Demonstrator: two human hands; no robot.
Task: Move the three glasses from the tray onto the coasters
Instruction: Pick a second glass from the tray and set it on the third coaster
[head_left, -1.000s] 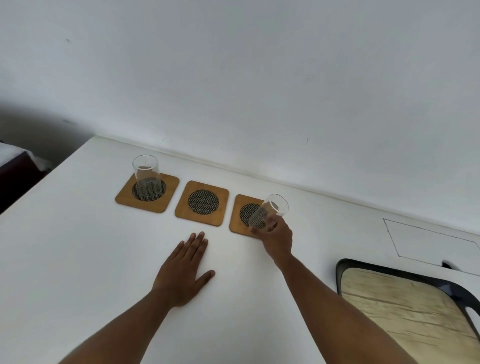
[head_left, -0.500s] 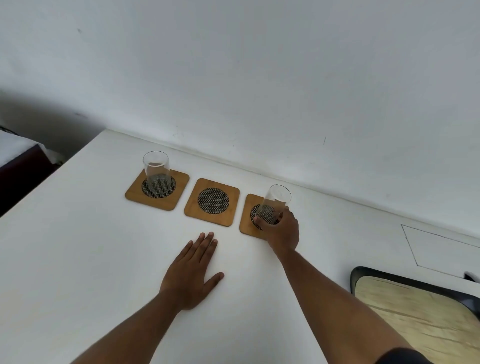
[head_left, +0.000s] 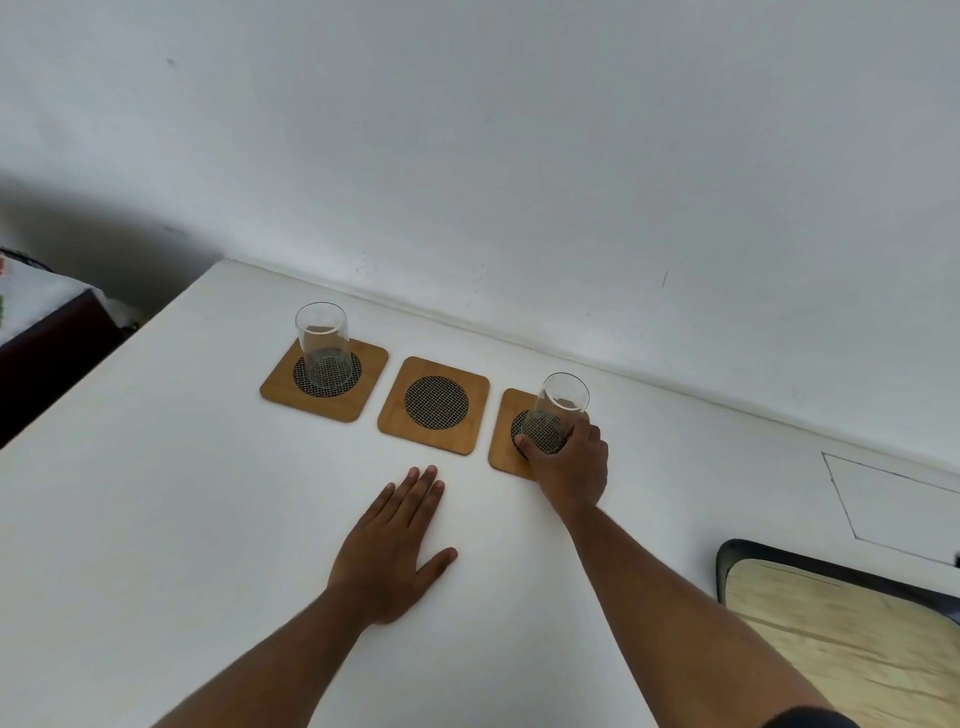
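Three square wooden coasters with dark mesh centres lie in a row near the wall. A clear glass (head_left: 323, 343) stands upright on the left coaster (head_left: 280, 387). The middle coaster (head_left: 434, 405) is bare. My right hand (head_left: 571, 465) is wrapped around the base of a second clear glass (head_left: 556, 413), which stands nearly upright on the right coaster (head_left: 503, 447). My left hand (head_left: 397, 540) lies flat on the white table, palm down, fingers together, just in front of the middle coaster. The tray (head_left: 831, 613), wood-patterned with a dark rim, is at the lower right; no glass shows on its visible part.
The white table (head_left: 156, 519) meets a white wall right behind the coasters. Its left edge drops to a dark piece of furniture (head_left: 47, 343). A thin outlined rectangle (head_left: 893, 499) is marked on the table behind the tray.
My right hand has tipped the tilted glass upright and lowered it onto the right coaster. My left hand has stayed flat on the table. The view has shifted slightly.
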